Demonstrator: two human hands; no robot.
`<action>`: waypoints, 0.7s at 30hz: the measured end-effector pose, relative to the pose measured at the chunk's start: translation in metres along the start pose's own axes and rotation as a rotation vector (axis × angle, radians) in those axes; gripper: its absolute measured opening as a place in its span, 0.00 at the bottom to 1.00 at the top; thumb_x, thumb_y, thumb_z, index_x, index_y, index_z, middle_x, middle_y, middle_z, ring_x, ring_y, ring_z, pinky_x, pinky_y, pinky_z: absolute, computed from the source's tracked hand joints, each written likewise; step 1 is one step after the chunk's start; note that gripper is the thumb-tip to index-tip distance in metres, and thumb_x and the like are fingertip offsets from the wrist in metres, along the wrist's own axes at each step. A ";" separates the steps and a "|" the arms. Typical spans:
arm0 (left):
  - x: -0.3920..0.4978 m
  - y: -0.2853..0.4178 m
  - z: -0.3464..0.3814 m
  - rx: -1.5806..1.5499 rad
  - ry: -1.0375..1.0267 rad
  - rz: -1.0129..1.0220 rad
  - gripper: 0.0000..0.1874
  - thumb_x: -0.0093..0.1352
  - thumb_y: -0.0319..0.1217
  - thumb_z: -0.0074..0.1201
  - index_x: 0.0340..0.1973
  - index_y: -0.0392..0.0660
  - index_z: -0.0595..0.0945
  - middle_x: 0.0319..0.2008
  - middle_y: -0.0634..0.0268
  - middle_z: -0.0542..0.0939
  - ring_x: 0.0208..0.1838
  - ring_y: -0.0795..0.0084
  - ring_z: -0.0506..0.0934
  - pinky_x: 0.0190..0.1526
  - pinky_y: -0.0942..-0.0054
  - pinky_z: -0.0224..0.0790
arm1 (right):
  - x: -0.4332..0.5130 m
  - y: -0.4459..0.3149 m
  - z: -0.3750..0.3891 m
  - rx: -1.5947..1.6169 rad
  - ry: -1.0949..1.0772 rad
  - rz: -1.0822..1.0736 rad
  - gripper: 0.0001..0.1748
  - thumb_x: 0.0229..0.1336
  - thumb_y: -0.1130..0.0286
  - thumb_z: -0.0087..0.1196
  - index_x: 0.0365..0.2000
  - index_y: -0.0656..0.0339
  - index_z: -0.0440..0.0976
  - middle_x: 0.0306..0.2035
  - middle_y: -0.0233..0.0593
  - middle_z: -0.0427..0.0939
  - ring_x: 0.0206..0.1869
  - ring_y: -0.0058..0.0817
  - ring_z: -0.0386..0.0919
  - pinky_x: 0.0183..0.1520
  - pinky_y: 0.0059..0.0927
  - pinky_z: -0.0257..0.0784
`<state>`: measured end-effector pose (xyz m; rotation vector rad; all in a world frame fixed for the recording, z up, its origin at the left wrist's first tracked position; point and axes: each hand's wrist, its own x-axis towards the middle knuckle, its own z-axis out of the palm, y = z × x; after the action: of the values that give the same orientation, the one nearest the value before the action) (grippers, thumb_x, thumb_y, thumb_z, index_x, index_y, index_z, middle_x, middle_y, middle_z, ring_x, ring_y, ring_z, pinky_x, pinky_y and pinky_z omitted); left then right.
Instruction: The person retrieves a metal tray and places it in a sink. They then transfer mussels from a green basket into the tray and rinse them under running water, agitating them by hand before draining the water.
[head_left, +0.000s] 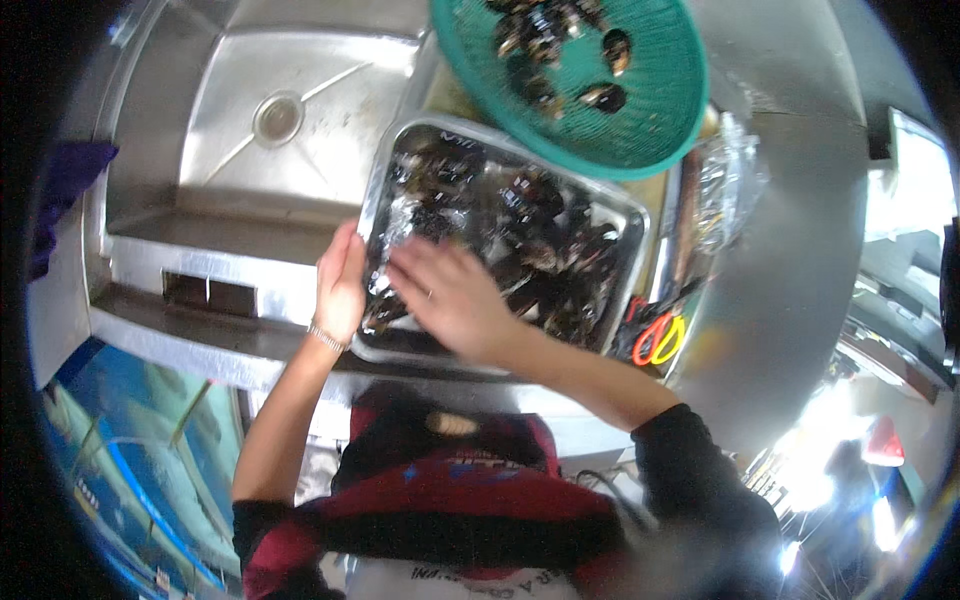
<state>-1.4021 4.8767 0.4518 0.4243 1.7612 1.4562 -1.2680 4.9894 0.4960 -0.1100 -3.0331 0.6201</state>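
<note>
A rectangular metal tray (641, 247) stands before me, filled with dark-shelled shellfish (559, 225), apparently mussels. Glossy highlights lie over the shells; they look like clear plastic film or wet surfaces, I cannot tell which. My left hand (341, 281) is upright against the tray's left side, touching the rim. Whether its fingers grip the rim is not clear. My right hand (454, 300) lies flat over the left-middle of the tray, fingers spread and blurred, with nothing visible in it. Part of the contents is hidden beneath it.
A green plastic colander (652, 135) with several shellfish overlaps the tray's far side. Left is a stainless steel sink basin (225, 150). On the right lie scissors (660, 337) with red and yellow handles and crumpled clear plastic (727, 187). A purple cloth (67, 195) hangs far left.
</note>
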 end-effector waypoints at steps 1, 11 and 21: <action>0.001 -0.004 0.003 -0.033 0.036 0.019 0.15 0.73 0.33 0.35 0.46 0.36 0.72 0.29 0.63 0.76 0.34 0.77 0.68 0.39 0.76 0.63 | -0.003 -0.003 0.001 0.051 -0.069 0.007 0.26 0.50 0.69 0.49 0.52 0.64 0.63 0.55 0.46 0.65 0.59 0.41 0.62 0.58 0.47 0.59; -0.001 0.006 0.000 0.285 0.045 0.108 0.18 0.73 0.36 0.33 0.44 0.33 0.71 0.28 0.48 0.74 0.30 0.63 0.71 0.35 0.70 0.64 | 0.042 0.088 -0.115 0.147 0.548 0.033 0.07 0.47 0.81 0.51 0.29 0.63 0.76 0.30 0.39 0.78 0.30 0.31 0.77 0.32 0.29 0.72; -0.001 0.009 0.000 0.357 -0.001 0.074 0.15 0.73 0.33 0.34 0.44 0.35 0.72 0.36 0.48 0.75 0.39 0.51 0.73 0.43 0.66 0.64 | 0.106 0.227 -0.128 -0.011 0.089 0.333 0.20 0.39 0.65 0.65 0.35 0.62 0.73 0.28 0.44 0.75 0.34 0.42 0.75 0.38 0.37 0.69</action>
<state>-1.4036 4.8779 0.4607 0.6797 2.0282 1.1881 -1.3529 5.2553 0.5271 -0.6345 -2.9523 0.5970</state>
